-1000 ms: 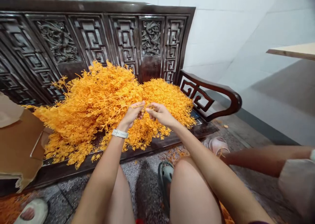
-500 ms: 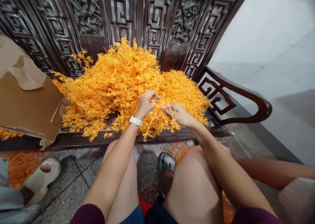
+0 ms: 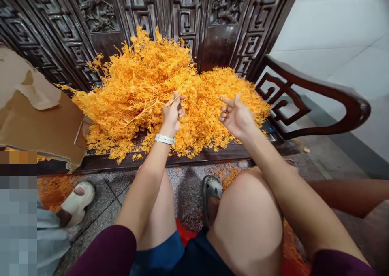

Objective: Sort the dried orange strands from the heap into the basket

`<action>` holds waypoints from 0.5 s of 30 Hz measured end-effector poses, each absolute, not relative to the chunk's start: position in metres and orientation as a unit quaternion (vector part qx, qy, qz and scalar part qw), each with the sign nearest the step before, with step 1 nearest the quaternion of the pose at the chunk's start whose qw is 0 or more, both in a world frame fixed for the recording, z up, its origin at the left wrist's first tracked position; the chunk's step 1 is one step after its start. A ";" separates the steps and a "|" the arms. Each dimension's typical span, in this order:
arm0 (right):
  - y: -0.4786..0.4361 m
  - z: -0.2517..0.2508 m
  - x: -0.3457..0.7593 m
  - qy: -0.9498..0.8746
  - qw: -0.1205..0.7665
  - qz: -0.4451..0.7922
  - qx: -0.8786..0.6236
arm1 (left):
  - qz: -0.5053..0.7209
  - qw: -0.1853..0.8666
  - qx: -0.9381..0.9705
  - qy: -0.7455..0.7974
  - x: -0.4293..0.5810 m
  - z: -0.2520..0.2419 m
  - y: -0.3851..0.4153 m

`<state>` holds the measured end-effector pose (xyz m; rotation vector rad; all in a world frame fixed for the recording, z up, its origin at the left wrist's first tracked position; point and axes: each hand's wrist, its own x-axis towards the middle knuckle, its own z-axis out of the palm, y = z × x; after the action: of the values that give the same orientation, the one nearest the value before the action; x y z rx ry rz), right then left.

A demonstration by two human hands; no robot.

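Observation:
A big heap of orange plastic sprigs [image 3: 146, 85] lies on the seat of a dark carved wooden bench [image 3: 219, 45]. My left hand [image 3: 172, 112], with a white watch on the wrist, is held over the heap and pinches a thin orange sprig stem between thumb and fingers. My right hand [image 3: 235, 114] hovers over the right side of the heap with its fingers spread and nothing in it. The two hands are apart.
A torn cardboard box [image 3: 36, 118] leans on the bench at the left. The bench armrest [image 3: 319, 94] curves at the right. Orange bits litter the floor [image 3: 188, 191]. Another person's sandalled foot [image 3: 75, 199] is at the left, and a second person's arm [image 3: 343, 195] at the right.
My hands, working together on one sprig, have come apart. The right hand let go and opened, moving right; the left keeps the stem. The view tilted down and closer.

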<state>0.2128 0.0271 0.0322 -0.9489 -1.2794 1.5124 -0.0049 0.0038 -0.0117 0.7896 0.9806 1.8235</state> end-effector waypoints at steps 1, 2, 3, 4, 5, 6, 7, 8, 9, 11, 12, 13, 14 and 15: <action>0.033 0.027 0.213 -0.494 0.476 0.600 -0.412 | 0.728 0.472 0.318 0.382 -0.001 -0.010 0.001; 0.036 0.023 0.212 -0.480 0.493 0.588 -0.426 | 0.721 0.492 0.320 0.370 0.002 -0.007 -0.002; 0.038 0.020 0.212 -0.478 0.505 0.577 -0.428 | 0.712 0.506 0.326 0.361 0.004 -0.006 -0.004; 0.040 0.019 0.212 -0.487 0.516 0.565 -0.421 | 0.704 0.515 0.334 0.356 0.006 -0.004 -0.006; 0.042 0.018 0.212 -0.501 0.525 0.553 -0.409 | 0.696 0.520 0.344 0.355 0.008 -0.003 -0.007; 0.044 0.017 0.213 -0.513 0.536 0.540 -0.398 | 0.688 0.521 0.357 0.357 0.010 -0.003 -0.009; 0.048 0.016 0.214 -0.519 0.545 0.528 -0.393 | 0.681 0.517 0.373 0.361 0.012 -0.004 -0.009; 0.052 0.015 0.216 -0.518 0.551 0.522 -0.396 | 0.673 0.507 0.394 0.367 0.013 -0.005 -0.010; 0.056 0.012 0.217 -0.512 0.551 0.518 -0.407 | 0.665 0.493 0.420 0.373 0.014 -0.007 -0.010; 0.062 0.007 0.220 -0.505 0.533 0.516 -0.441 | 0.645 0.452 0.478 0.388 0.015 -0.011 -0.009; 0.062 0.006 0.221 -0.512 0.516 0.518 -0.452 | 0.633 0.427 0.508 0.398 0.015 -0.013 -0.009; 0.060 0.006 0.221 -0.527 0.494 0.523 -0.453 | 0.620 0.403 0.536 0.408 0.016 -0.015 -0.008; 0.056 0.008 0.220 -0.547 0.471 0.531 -0.443 | 0.605 0.381 0.563 0.415 0.016 -0.016 -0.008; 0.050 0.011 0.220 -0.571 0.448 0.541 -0.425 | 0.590 0.364 0.589 0.416 0.016 -0.017 -0.008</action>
<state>0.2197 0.0499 0.0108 -1.0507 -1.4136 1.3389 0.0163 -0.0076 -0.0168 1.5148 1.0698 1.5168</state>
